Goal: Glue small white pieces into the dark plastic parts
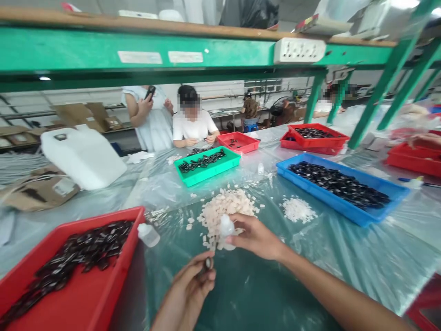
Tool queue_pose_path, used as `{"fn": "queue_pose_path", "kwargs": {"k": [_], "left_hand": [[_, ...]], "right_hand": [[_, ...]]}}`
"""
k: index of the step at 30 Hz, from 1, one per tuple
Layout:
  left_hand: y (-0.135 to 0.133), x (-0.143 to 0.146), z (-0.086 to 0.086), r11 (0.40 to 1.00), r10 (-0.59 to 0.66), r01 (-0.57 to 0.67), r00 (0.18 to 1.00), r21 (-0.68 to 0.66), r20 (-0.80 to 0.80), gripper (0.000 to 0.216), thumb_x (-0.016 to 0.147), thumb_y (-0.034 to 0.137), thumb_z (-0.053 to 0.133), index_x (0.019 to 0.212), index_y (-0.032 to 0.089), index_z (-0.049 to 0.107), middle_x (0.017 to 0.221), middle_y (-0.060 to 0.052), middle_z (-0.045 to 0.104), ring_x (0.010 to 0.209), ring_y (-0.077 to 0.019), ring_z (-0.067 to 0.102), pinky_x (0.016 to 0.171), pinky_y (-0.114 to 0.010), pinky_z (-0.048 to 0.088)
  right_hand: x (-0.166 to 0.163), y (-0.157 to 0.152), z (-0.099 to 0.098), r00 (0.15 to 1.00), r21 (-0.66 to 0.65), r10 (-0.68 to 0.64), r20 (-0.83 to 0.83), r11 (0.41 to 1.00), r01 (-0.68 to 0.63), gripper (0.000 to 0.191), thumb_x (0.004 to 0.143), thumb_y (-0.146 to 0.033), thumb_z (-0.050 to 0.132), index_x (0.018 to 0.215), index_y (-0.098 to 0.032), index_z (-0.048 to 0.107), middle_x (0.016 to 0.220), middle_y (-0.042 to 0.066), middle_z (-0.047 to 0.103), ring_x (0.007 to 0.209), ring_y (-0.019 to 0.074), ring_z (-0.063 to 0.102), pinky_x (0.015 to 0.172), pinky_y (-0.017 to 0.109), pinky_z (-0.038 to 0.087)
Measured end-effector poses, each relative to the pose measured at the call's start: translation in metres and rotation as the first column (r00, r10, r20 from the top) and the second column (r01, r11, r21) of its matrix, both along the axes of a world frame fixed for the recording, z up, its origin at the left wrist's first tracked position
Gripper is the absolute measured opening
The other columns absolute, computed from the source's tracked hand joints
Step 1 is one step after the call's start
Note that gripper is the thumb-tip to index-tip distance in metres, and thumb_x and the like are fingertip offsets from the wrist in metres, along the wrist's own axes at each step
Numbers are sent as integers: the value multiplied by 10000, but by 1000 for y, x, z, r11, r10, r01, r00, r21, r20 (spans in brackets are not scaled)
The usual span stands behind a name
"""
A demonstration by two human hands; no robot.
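Observation:
My left hand [192, 284] is low in the middle, its fingers pinched round a small dark part [208, 263]. My right hand [255, 237] is just above it and grips a small white squeeze bottle [226, 228], held at the near edge of a heap of small pale pieces [225, 208] on the plastic-covered table [310, 257]. A red tray [103, 299] full of dark parts sits to the left of my hands. Another small white bottle [148, 234] lies beside that tray.
A blue tray [358, 216] of dark parts and a smaller pale heap [298, 209] lie to the right. Farther back are a green tray [193, 179], red trays [239, 148], a white jerrycan [82, 156] and a cardboard piece. Two people are across the table. A green shelf frame [138, 53] runs overhead.

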State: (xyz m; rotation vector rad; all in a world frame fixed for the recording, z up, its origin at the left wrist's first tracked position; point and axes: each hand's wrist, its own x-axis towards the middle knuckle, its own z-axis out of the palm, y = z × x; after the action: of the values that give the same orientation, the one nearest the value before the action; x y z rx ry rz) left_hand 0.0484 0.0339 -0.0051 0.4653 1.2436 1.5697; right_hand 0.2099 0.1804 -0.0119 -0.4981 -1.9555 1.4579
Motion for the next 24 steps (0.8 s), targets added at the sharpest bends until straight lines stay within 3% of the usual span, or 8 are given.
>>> {"fn": "queue_pose_path", "kwargs": {"k": [4, 8, 12, 16, 20, 24], "left_hand": [[7, -8, -16, 999, -13, 12, 1000, -43, -21, 301, 659, 256, 934, 883, 93, 816, 755, -80, 728, 665, -177, 705, 613, -259, 607], [-3, -22, -17, 1000, 23, -22, 994, 4, -109, 256, 705, 339, 916, 845, 159, 799, 808, -49, 728, 791, -225, 733, 715, -298, 634], [-8, -21, -15, 991, 119, -98, 960, 92, -254, 185, 695, 276, 916, 779, 211, 765, 877, -38, 774, 856, -236, 742, 812, -287, 618], [-14, -15, -20, 954, 287, -195, 817, 229, -501, 124, 823, 207, 796, 932, 267, 792, 890, -10, 772, 782, -186, 740, 748, -236, 603], [-19, -24, -28, 929, 269, 8, 672, 370, -690, 290, 931, 122, 668, 1133, 306, 763, 1004, -28, 727, 879, -185, 708, 768, -265, 607], [-20, -36, -31, 916, 221, 159, 563, 367, -797, 344, 940, 36, 633, 1170, 280, 708, 1070, -40, 727, 967, -181, 690, 801, -256, 595]], "right_hand": [[2, -8, 1, 999, -23, -9, 49, 1000, 11, 348, 892, -394, 742, 1172, -219, 629, 1082, 41, 694, 980, 200, 677, 783, 299, 555], [1, -23, 2, 993, 44, -30, 117, 999, 25, 240, 892, -324, 747, 1108, -285, 651, 1107, 12, 704, 1014, 203, 673, 869, 314, 532], [1, -32, -1, 986, 306, -74, 150, 952, 25, 333, 910, -294, 741, 1221, -352, 639, 1230, 36, 693, 1110, 233, 664, 894, 336, 544], [4, -35, 1, 984, 483, -104, 147, 875, 21, 423, 941, -260, 698, 1341, -356, 601, 1257, 64, 685, 1132, 230, 675, 870, 317, 592], [8, -35, 8, 981, 571, -121, 152, 821, 13, 487, 938, -175, 663, 1386, -334, 556, 1241, 39, 679, 1114, 174, 675, 863, 243, 588], [11, -35, 10, 983, 595, -153, 98, 801, 65, 442, 919, -187, 687, 1325, -297, 552, 1171, 24, 702, 1062, 158, 685, 853, 231, 583]]}}
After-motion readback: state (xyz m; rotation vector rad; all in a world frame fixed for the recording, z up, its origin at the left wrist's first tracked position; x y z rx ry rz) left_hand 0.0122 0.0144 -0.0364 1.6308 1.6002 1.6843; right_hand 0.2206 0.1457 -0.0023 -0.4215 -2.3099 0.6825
